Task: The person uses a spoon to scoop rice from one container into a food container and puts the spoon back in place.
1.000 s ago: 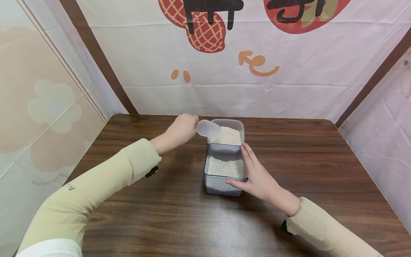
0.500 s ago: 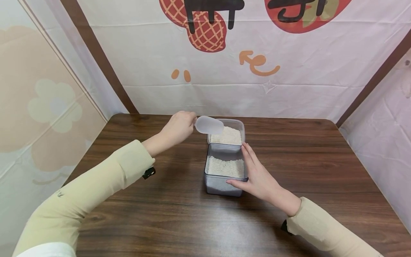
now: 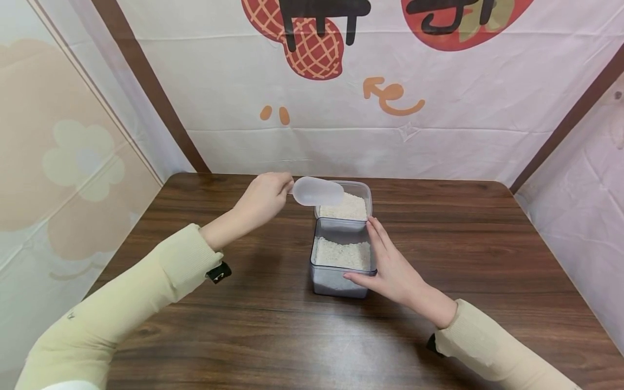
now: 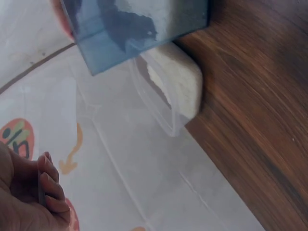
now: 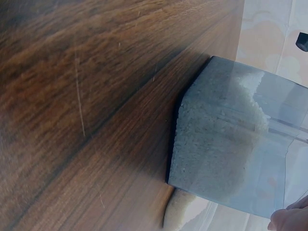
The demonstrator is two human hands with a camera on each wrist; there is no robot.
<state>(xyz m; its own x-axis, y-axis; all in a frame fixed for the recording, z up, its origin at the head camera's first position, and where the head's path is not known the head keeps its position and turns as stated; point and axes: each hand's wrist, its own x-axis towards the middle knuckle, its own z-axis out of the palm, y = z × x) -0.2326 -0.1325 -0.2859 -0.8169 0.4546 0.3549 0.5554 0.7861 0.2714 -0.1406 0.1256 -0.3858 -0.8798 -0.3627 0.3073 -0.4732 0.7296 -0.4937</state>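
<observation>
In the head view my left hand point(image 3: 265, 197) grips the handle of a translucent white scoop point(image 3: 318, 192), held up over the left part of a clear container point(image 3: 368, 190). That container stands at the back and holds white rice point(image 3: 352, 207). In front of it stands a taller grey-blue see-through bin point(image 3: 339, 283), partly filled with rice point(image 5: 216, 139). My right hand point(image 3: 397, 271) holds the bin's right side, thumb at the near edge and fingers along the far right rim. In the left wrist view, the curled fingers point(image 4: 52, 187) of my left hand close round the thin handle.
All of this is on a dark wood-grain table point(image 3: 273, 336) with rounded back corners. Right behind its back edge hangs a white printed cloth point(image 3: 439, 146), with another cloth point(image 3: 73, 162) along the left side.
My left hand has drawn back slightly to the left, and the scoop has turned to lie more level over the clear container. The right hand and both containers stay put.
</observation>
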